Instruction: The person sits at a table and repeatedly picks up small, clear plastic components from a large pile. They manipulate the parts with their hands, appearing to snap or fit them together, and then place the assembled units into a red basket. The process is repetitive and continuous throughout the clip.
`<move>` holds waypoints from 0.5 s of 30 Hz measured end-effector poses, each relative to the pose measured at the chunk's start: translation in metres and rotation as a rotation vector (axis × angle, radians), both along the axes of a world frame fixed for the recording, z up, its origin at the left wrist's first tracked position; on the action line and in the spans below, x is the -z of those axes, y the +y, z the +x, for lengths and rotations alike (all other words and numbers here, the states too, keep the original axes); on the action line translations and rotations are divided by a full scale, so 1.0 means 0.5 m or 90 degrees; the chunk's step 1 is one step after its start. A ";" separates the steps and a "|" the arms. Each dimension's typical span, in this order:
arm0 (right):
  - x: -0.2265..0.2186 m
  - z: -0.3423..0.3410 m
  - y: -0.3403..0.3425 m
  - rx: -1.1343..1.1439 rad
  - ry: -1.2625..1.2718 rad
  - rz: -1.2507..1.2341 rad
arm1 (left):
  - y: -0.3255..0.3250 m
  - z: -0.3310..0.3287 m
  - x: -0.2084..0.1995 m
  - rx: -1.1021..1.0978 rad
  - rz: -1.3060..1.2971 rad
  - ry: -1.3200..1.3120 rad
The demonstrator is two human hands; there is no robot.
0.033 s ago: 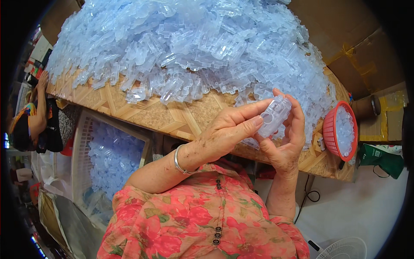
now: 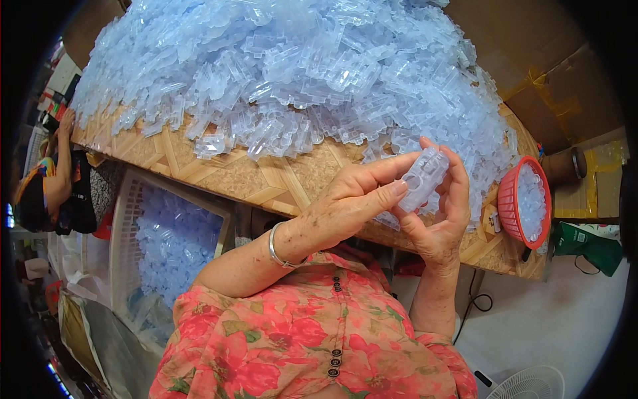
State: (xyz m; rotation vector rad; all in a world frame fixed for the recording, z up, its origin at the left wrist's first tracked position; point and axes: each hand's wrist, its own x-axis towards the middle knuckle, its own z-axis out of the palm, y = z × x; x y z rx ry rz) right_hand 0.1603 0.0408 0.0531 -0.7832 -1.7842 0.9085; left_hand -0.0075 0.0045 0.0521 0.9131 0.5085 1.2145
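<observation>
Between my two hands I hold a clear plastic housing point(image 2: 424, 178), a boxy part with a round opening near its lower left side. My left hand point(image 2: 351, 198), with a silver bangle at the wrist, grips its left side between thumb and fingers. Around the right side and lower end curl the thumb and fingers of my right hand point(image 2: 444, 226). The hands are raised over the table's front edge. Behind them a large heap of similar clear, bluish plastic parts point(image 2: 299, 73) covers most of the patterned table point(image 2: 246, 176).
A red basket point(image 2: 510, 199) of small clear pieces sits at the table's right end, near a green bag point(image 2: 588, 247). To my left, below table height, stands a pale crate point(image 2: 123, 246) filled with clear parts. Another person's arm point(image 2: 63, 159) rests by the far left edge.
</observation>
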 end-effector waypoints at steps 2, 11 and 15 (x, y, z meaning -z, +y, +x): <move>0.001 0.002 0.001 0.001 -0.011 0.012 | 0.001 -0.001 -0.003 -0.003 0.016 0.018; 0.011 0.002 0.003 -0.024 0.021 0.069 | -0.006 -0.008 -0.012 -0.003 0.033 0.022; 0.021 -0.002 0.005 -0.018 0.043 0.103 | -0.005 -0.009 -0.013 -0.026 0.075 0.072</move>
